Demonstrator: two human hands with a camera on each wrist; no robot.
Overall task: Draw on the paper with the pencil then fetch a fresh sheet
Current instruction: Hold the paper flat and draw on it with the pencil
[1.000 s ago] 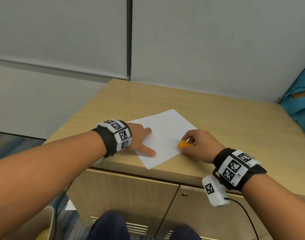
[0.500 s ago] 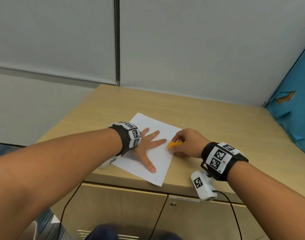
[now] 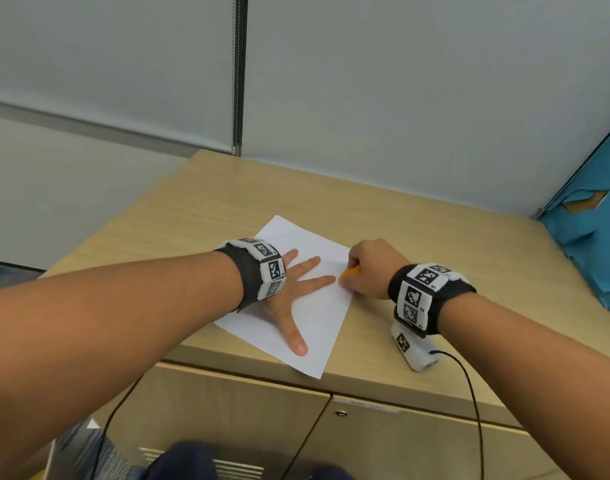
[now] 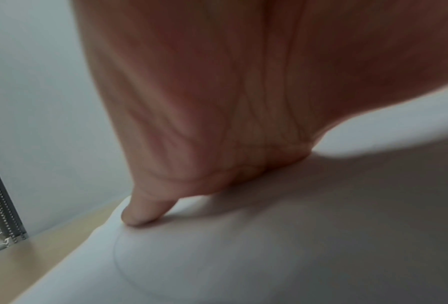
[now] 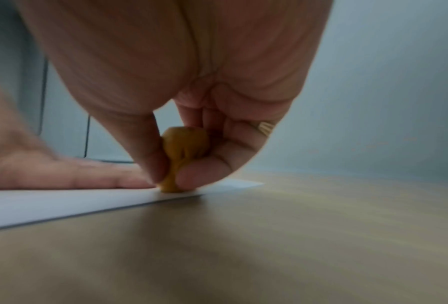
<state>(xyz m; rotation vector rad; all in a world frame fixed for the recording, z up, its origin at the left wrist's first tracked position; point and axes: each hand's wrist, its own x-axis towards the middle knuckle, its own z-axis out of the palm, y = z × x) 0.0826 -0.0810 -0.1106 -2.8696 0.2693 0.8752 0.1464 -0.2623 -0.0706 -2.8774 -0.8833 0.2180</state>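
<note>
A white sheet of paper (image 3: 317, 327) lies skewed on the wooden cabinet top (image 3: 435, 244), one corner reaching the front edge. My left hand (image 3: 296, 289) rests flat on it with fingers spread, palm pressing the paper (image 4: 243, 267), where a faint curved pencil line shows. My right hand (image 3: 359, 271) pinches a short orange drawing tool (image 3: 350, 271) between thumb and fingers at the sheet's right edge. In the right wrist view the orange tool (image 5: 181, 160) touches the paper (image 5: 62, 203) close to my left fingertips (image 5: 129, 181). Its tip is hidden.
A grey wall (image 3: 400, 98) backs the cabinet, with a blue torn panel (image 3: 594, 237) at the right. Cabinet doors (image 3: 383, 441) lie below the front edge. A white wrist camera module (image 3: 412, 348) and its black cable (image 3: 470, 393) hang near my right wrist.
My left hand went from a loose hold near the sheet's corner to lying flat and spread on the paper. The sheet turned and shifted; my right hand stayed at its edge with the orange tool.
</note>
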